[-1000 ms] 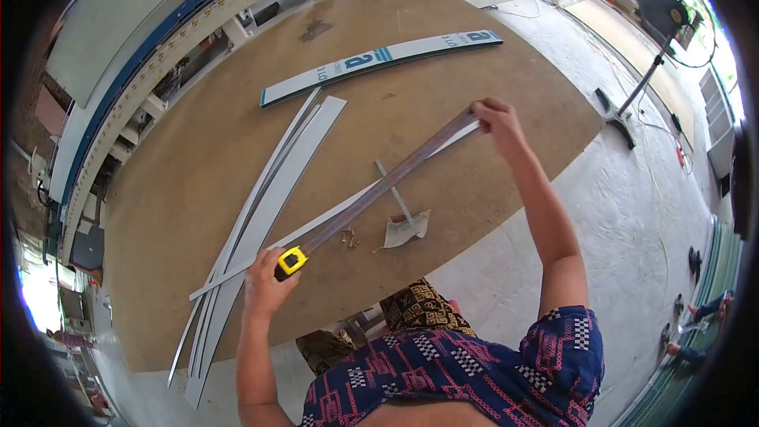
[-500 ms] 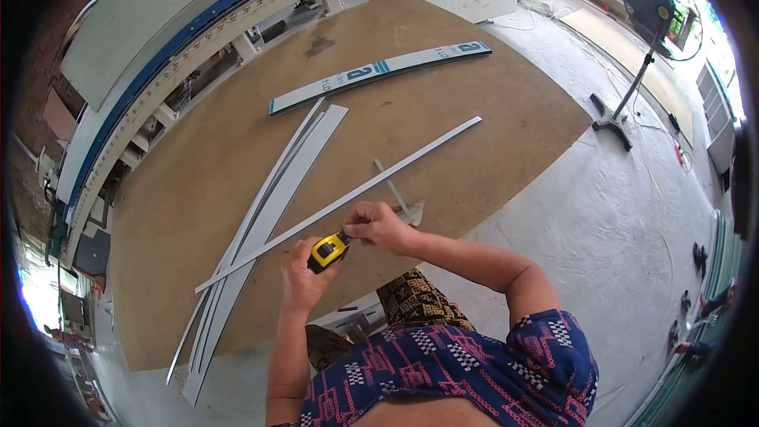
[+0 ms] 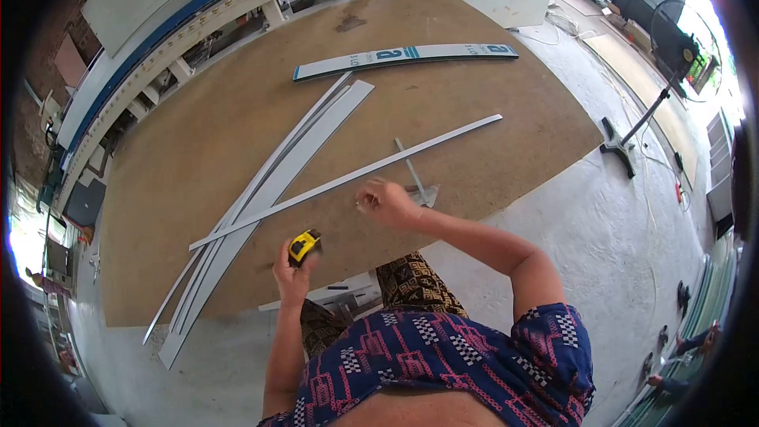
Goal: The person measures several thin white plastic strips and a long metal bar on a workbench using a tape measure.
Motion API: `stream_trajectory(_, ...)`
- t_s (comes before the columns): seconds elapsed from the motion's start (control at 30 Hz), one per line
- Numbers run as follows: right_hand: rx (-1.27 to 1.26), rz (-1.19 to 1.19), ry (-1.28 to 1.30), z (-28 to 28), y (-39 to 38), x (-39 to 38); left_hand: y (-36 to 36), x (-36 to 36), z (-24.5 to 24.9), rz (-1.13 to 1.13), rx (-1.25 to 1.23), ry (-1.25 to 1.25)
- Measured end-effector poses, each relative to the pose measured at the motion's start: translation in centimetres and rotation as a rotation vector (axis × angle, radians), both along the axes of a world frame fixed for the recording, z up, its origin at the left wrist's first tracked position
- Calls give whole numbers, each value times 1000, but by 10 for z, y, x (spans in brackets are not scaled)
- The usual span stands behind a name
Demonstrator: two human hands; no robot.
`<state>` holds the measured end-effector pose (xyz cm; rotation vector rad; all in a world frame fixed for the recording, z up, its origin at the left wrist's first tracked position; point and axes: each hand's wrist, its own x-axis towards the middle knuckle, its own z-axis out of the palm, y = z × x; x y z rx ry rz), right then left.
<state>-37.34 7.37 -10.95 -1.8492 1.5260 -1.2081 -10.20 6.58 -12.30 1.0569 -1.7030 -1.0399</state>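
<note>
My left hand [image 3: 292, 278] grips a yellow and black tape measure [image 3: 303, 247] above the near part of the brown board. No drawn-out blade shows on it. My right hand [image 3: 389, 204] is apart from the tape measure, to its right, over the board. Its fingers are loosely bent and a little blurred, and nothing shows between them. Just beyond that hand lies a long narrow white strip [image 3: 379, 164], set diagonally. Close to the right wrist is a thin metal bar [image 3: 409, 162] with a greyish triangular piece [image 3: 428, 194] at its near end.
Several long grey-white strips [image 3: 273, 182] lie fanned on the brown board [image 3: 474, 166], under the narrow strip's left end. A stack of printed white strips [image 3: 427, 53] lies farther back. A long machine [image 3: 229, 12] borders the far side; a standing fan [image 3: 668, 71] is at right.
My right hand has come away from the tape measure and moved up and right. My left hand, still holding the tape measure, has shifted left. The view has turned slightly.
</note>
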Motion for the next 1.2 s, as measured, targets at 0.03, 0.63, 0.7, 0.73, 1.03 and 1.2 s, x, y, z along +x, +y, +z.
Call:
stream_trajectory(0.03, -11, -45, 109, -3, -4, -6, -1, 7, -13, 41, -4, 8)
stream_trajectory(0.63, 109, -58, 757, -39, -65, -18, -9, 13, -59, 367, -280, -77)
stream_trajectory(0.7, 82, -57, 808, -42, -70, -19, -10, 15, -63, 356, -224, -57)
stream_trajectory(0.73, 67, -54, 833, -43, -72, -19, -11, 15, -64, 354, -196, -48)
stream_trajectory(1.03, 96, -22, 860, -40, -83, -23, -12, 16, -68, 357, -66, 16)
stream_trajectory(1.2, 171, -39, 899, -25, -97, -50, -15, 22, -83, 375, -126, -38)
